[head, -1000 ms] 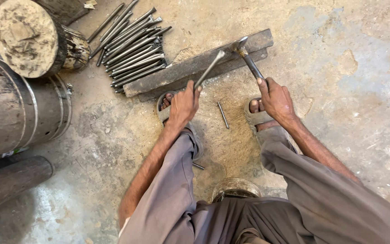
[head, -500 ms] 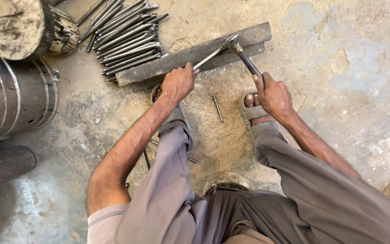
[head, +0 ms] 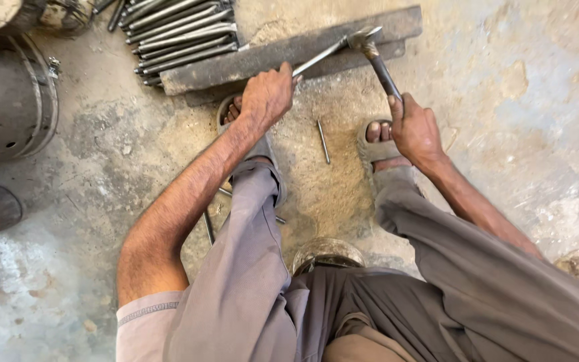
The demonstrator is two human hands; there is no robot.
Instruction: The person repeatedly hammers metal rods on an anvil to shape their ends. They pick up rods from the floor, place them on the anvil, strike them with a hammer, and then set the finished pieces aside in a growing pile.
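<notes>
Flanking the bar (head: 289, 50), rod-holding left hand (head: 267, 96), hammer-holding right hand (head: 415, 129); rods (head: 182, 30) behind.

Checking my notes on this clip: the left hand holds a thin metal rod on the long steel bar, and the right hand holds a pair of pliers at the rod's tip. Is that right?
Not quite. In the head view the right hand grips a hammer, not pliers, its head at the rod's tip. The rest stands: the left hand holds the thin metal rod on the long steel bar.

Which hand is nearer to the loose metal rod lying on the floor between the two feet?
Left. The left hand is just up-left of the loose rod; the right hand is farther, to its right.
</notes>
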